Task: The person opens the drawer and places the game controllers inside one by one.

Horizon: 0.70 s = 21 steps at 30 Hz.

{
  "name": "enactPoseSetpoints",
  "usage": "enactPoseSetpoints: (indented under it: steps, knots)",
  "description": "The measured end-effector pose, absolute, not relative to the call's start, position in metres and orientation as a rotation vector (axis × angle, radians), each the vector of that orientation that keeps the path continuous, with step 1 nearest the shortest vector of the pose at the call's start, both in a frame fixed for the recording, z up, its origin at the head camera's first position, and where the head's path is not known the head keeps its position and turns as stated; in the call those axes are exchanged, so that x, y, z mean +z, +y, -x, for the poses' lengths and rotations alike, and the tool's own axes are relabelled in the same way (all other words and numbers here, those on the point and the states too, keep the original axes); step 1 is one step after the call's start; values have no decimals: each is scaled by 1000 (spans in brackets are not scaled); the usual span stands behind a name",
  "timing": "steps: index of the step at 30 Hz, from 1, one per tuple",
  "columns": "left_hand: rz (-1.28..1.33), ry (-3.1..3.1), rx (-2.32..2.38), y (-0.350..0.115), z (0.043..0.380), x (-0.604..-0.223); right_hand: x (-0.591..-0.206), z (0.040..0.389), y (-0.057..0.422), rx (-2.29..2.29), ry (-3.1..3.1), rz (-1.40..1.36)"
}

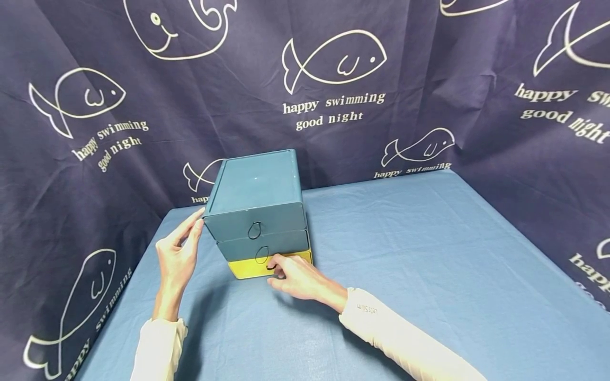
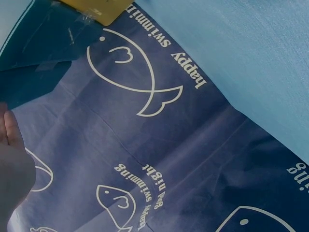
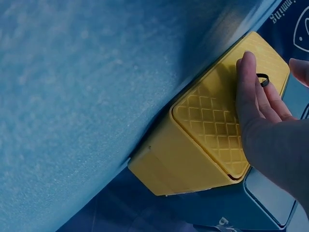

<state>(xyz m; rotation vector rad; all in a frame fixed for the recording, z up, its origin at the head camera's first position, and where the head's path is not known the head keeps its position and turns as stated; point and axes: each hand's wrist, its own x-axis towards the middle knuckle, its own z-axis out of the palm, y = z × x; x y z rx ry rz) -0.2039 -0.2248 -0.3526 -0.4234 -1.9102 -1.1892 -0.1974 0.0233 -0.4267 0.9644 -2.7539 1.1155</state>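
Observation:
A three-tier drawer box stands on the table, with two blue-green drawers [image 1: 274, 220] above a yellow drawer [image 1: 248, 269]. Each drawer front carries a thin loop pull. My right hand [image 1: 300, 278] is at the yellow drawer, its fingers hooked at the small black loop pull [image 3: 263, 79]. In the right wrist view the yellow front shows a raised diamond grid, and the drawer sits closed. My left hand [image 1: 177, 254] touches the box's upper left front corner with its extended fingertips; only part of that hand [image 2: 14, 164] appears in the left wrist view.
A blue cloth [image 1: 405, 254] covers the table, extending to the right of the box and in front of it. Dark blue curtains [image 1: 343, 137] printed with white fish and lettering hang behind and at both sides. The box stands close to the back curtain.

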Motion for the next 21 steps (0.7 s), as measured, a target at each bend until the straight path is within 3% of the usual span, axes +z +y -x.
enactPoseSetpoints:
  steps: [11, 21]
  knots:
    - [409, -1929, -1172, -235, 215, -363, -425, 193, 36, 1185, -2715, -1015]
    - [442, -1918, -1137, -241, 219, -371, -426, 171, 82, 1221, -2687, -1149]
